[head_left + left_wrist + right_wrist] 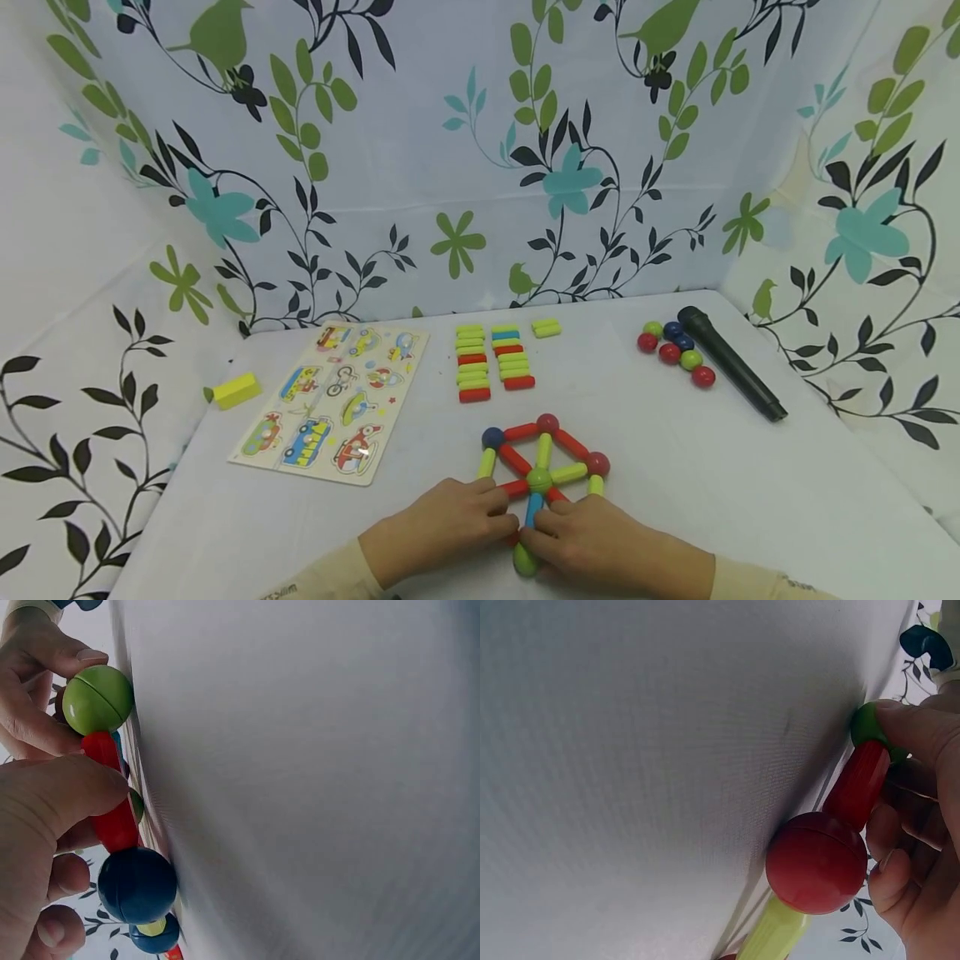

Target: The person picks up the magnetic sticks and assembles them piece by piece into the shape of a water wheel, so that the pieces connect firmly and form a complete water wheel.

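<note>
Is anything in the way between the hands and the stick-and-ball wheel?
No. Both the left hand and the right hand already touch the stick-and-ball wheel at its near edge, by the green ball. Nothing visible lies between them.

No readable text, label, brand or number stands on anything here. The puzzle board (333, 402) carries only pictures of vehicles, and a small dark marking on the left sleeve (281, 592) is too blurred to make out.
</note>
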### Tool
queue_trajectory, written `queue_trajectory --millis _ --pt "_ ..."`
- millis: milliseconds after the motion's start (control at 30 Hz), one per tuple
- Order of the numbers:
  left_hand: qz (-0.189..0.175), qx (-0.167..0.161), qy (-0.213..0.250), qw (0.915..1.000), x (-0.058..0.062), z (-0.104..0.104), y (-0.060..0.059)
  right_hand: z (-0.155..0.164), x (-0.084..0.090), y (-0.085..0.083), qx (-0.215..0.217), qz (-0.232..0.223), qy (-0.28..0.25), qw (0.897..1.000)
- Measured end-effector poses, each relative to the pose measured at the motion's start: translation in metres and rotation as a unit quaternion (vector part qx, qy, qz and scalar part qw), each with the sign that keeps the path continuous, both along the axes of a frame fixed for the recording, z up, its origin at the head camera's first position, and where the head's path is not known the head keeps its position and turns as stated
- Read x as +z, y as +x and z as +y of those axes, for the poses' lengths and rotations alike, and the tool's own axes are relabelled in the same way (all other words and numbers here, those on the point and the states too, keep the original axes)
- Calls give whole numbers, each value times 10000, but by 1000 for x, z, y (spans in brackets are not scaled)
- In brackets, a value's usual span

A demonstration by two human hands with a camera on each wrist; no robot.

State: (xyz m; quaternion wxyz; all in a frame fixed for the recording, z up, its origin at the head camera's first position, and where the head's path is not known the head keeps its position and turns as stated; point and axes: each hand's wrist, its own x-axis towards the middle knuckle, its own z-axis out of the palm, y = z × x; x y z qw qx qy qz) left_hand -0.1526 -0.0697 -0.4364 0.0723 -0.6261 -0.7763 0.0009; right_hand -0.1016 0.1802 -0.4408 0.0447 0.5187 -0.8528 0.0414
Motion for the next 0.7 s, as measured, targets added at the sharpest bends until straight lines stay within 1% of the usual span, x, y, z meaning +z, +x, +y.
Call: queue_trajectory --millis 100,167,300,433,500,567,700 --pt "-9 -25 105 9999 -1 -2 0 1 -1 0 -28 4 -12 10000" --pt "49 -59 184 9998 -2 -3 0 1 -2 0 -37 -17 -46 10000" --pt "126 -101 199 9997 -4 -2 -1 2 -3 0 -60 -109 -134 9998" --pt "179 -88 205 9996 -7 -1 -1 1 -4 0 -87 -28 -204 9998" --pt "156 -48 205 9997 -7 0 -1 1 -5 -1 -97 31 -227 9997" --pt "49 -13 202 9998 -7 0 -1 0 -6 0 -105 79 -227 9997" --pt "-205 92 202 9995 -7 0 -1 -2 -3 0 -203 -47 -175 9996"
